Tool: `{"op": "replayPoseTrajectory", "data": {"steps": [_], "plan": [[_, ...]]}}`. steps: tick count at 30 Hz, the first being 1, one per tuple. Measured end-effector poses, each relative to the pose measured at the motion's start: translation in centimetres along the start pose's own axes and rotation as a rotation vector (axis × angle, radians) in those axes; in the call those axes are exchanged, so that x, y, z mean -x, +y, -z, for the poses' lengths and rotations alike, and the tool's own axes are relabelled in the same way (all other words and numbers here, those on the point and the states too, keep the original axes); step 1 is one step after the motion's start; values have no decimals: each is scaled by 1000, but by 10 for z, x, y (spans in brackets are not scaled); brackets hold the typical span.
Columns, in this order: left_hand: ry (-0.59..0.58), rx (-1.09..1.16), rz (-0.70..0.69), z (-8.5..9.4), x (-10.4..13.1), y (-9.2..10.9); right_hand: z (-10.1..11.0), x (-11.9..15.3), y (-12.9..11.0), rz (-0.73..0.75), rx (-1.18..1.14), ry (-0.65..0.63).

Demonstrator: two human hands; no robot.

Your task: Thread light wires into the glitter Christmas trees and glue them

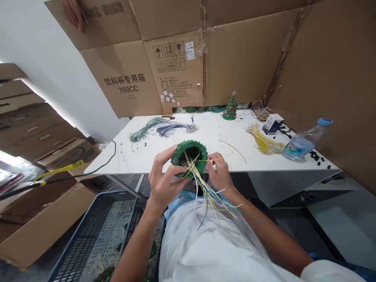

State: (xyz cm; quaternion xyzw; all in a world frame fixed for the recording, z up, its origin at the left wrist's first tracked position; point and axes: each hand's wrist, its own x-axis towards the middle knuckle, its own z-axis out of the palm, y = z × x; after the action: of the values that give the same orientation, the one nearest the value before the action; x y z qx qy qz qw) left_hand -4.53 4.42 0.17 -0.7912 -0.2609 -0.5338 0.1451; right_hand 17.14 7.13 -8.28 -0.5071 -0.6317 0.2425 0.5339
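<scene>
My left hand (pixel 164 176) is wrapped round a small green Christmas tree (pixel 175 156), tipped so its hollow base faces me. White, yellow and green wires (pixel 202 184) spill out of that opening and hang over my lap. Close to the base's right rim, my right hand (pixel 219 172) has thumb and fingers pinched on a thin yellow wire (pixel 226 156). Part of the fingertips is hidden, and so is the tree's tip. A finished-looking tree with a star (pixel 230 107) stands upright at the back of the white table (pixel 141 158).
Bundles of green wire (pixel 148 128), blue wire (pixel 173 128) and yellow wire (pixel 264 140) lie on the table. To the right are a plastic bottle (pixel 305 141) and a small box (pixel 273 123). Cardboard (pixel 243 58) walls the back. A blue crate (pixel 96 231) sits lower left. Another person's hand (pixel 75 15) shows upper left.
</scene>
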Motion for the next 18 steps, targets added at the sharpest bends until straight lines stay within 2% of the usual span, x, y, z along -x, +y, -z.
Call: {"op": "replayPoseTrajectory", "data": {"steps": [7, 11, 15, 18], "plan": [[9, 13, 38, 0, 0, 1, 24, 0, -32, -109, -562, -179], [-8, 13, 39, -1, -1, 1, 35, 3, -43, -138, -697, -249], [-11, 30, 46, -1, 0, 1, 44, -1, -45, -173, -788, -203], [-17, 22, 43, -1, -1, 0, 56, -11, -41, -220, -964, -96]]}}
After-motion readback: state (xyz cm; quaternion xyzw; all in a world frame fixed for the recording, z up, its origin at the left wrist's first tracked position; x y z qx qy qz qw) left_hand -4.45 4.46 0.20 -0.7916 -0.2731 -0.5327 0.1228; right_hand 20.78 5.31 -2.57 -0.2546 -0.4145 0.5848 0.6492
